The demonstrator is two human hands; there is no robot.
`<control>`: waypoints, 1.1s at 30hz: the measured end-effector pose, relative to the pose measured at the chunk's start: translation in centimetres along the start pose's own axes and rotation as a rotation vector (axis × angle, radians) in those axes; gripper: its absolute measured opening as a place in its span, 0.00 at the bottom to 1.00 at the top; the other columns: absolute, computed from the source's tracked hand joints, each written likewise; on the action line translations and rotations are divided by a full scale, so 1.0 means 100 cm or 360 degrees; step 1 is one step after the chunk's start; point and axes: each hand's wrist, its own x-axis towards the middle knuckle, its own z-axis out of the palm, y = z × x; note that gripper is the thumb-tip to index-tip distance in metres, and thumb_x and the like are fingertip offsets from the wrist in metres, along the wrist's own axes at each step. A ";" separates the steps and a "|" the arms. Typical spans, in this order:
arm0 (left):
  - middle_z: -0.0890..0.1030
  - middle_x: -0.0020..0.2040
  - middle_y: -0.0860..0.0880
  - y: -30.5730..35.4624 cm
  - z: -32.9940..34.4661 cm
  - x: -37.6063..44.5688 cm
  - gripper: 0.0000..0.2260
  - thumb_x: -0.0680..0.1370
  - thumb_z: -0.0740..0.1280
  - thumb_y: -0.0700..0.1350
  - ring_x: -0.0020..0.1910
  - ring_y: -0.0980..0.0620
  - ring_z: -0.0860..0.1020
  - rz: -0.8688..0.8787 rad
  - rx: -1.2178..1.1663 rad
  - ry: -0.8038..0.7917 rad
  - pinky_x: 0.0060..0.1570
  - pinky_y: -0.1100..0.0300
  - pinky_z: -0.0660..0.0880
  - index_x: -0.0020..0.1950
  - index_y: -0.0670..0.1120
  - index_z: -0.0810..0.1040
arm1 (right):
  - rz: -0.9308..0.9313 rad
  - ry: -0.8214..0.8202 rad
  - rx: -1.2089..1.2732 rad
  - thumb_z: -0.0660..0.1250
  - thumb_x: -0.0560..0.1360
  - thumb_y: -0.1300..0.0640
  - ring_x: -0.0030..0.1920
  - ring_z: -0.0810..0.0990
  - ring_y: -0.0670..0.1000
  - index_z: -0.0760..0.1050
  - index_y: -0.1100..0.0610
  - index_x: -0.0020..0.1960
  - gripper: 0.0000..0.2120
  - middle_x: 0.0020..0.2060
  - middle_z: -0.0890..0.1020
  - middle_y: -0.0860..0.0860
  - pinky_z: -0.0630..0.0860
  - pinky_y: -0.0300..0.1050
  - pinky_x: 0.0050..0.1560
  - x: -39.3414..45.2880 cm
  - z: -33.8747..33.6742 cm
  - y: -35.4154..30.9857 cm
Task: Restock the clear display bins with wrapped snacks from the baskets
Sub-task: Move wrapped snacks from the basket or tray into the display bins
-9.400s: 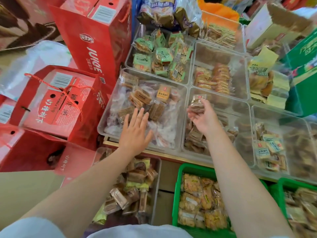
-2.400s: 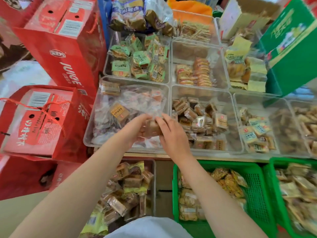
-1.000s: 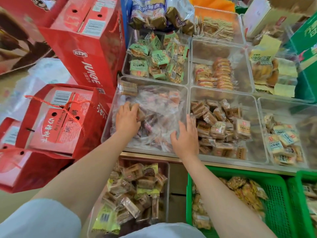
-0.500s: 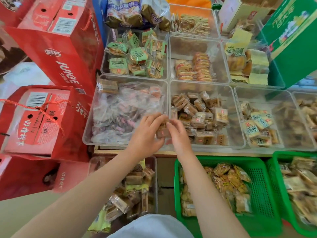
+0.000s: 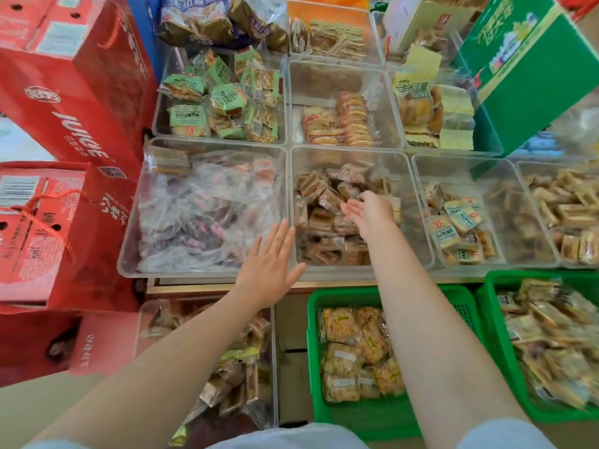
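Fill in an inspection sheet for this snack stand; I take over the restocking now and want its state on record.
Surface: wooden shelf edge shows under the front bins.
Job's things: middle front bin holds brown wrapped snacks; left front bin holds clear-wrapped ones; green basket below holds yellow packets.
Clutter: red juice carton and red gift box at left; green carton at upper right.
Grippers: left hand flat and empty at the bins' front rim; right hand open over the brown snacks.
Cables: nothing seen.
Surroundings: more filled bins behind; second green basket at right.
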 end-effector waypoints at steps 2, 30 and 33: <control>0.33 0.80 0.50 -0.002 -0.002 -0.001 0.34 0.82 0.41 0.64 0.79 0.52 0.34 0.0012 -0.0027 -0.0001 0.79 0.48 0.42 0.81 0.48 0.36 | -0.0014 0.0047 -0.0085 0.57 0.83 0.64 0.43 0.85 0.57 0.69 0.63 0.68 0.14 0.49 0.82 0.62 0.84 0.48 0.47 -0.007 0.005 0.012; 0.48 0.82 0.43 -0.141 -0.017 -0.108 0.39 0.76 0.30 0.63 0.81 0.43 0.43 -0.0612 -0.0052 0.0054 0.76 0.46 0.34 0.82 0.48 0.53 | -0.1335 -0.0648 -0.2328 0.71 0.76 0.58 0.68 0.68 0.61 0.66 0.56 0.73 0.28 0.69 0.72 0.56 0.71 0.59 0.66 -0.026 0.321 0.101; 0.47 0.82 0.43 -0.141 -0.018 -0.108 0.40 0.75 0.28 0.63 0.80 0.43 0.41 -0.0586 -0.0067 0.0049 0.74 0.47 0.31 0.82 0.48 0.51 | -0.1218 -0.0513 -0.2092 0.73 0.74 0.53 0.65 0.71 0.58 0.70 0.55 0.69 0.25 0.64 0.77 0.54 0.74 0.56 0.62 -0.036 0.315 0.093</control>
